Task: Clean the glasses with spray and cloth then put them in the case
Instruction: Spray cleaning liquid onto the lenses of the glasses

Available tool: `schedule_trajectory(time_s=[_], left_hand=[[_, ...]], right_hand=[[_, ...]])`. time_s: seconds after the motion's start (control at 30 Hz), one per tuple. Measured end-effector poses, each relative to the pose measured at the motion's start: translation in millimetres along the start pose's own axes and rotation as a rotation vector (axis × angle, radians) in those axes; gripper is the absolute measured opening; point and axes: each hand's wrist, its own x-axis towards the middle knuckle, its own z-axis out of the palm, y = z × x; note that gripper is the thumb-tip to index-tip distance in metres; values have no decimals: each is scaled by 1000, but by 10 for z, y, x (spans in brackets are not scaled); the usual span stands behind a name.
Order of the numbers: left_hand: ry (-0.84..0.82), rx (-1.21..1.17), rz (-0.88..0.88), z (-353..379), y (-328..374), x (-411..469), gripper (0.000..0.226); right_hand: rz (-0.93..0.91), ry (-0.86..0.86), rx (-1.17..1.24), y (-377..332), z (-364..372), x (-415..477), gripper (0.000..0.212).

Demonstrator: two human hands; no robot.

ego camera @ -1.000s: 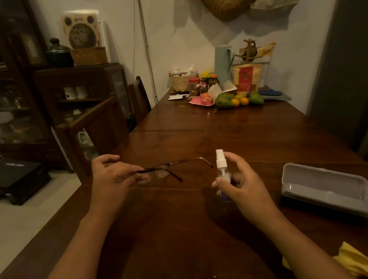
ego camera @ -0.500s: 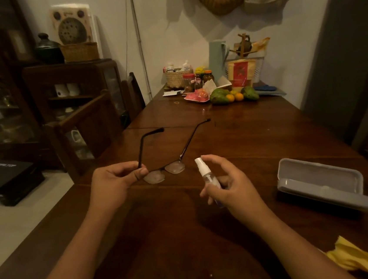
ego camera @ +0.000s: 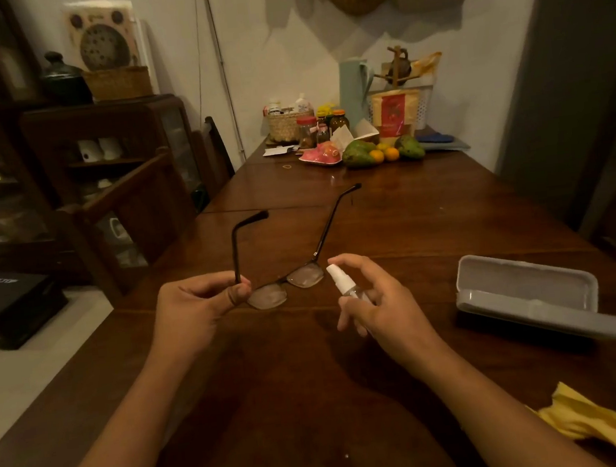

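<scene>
Your left hand (ego camera: pixel 193 314) holds the glasses (ego camera: pixel 296 278) above the counter (ego camera: pixel 411 215), fingers (ego camera: pixel 238 294) pinched on one temple near its hinge, both temples pointing away from you. Your right hand (ego camera: pixel 378 302) grips the spray bottle (ego camera: pixel 342 285), fingers curled round it, nozzle tilted toward the nearer lens. The open case (ego camera: pixel 525 290) lies near the counter's right edge, and the yellow cloth (ego camera: pixel 593 427) is at its near right corner.

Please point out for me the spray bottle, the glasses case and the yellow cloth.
spray bottle (ego camera: pixel 338 279), head view, on its white pump head.
glasses case (ego camera: pixel 524 279), head view, on the inner wall of its far half.
yellow cloth (ego camera: pixel 592 424), head view, on its crumpled middle.
</scene>
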Motion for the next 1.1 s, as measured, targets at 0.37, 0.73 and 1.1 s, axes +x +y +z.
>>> schedule_trajectory(time_s=[0.37,0.73,1.1], left_hand=[[-148,19,117,-7,-8,-33,12],[-167,-10,143,33,21,-58,14],[-195,25,146,27,8,-43,13]], right_hand=[[-28,26,-131,39,-11,-12,52],[-47,64,-240,67,-78,46,52],[-19,59,-223,46,-57,115,45]])
